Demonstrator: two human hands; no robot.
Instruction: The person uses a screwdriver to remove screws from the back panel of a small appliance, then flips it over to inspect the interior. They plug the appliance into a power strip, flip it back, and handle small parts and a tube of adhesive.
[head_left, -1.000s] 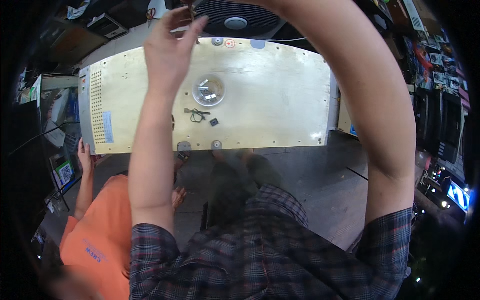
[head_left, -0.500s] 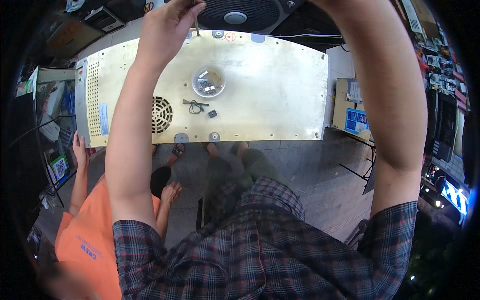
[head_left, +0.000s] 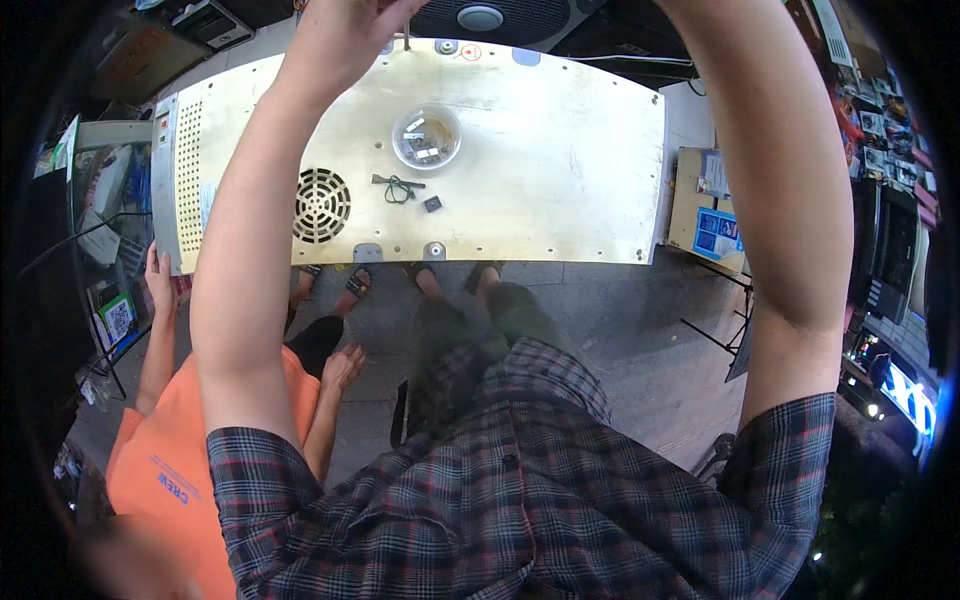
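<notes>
A thin rod (head_left: 407, 40) is seen at the far edge of the metal panel (head_left: 560, 160), under the left hand (head_left: 335, 45).
The rod is best kept upright and pressed steadily, with the panel guarded from slips. The left hand is curled in close above it, but the fingertips are cut off — whether it is pinched cannot be told. The right hand is lost from view — only its forearm (head_left: 770, 170) is shown.
</notes>
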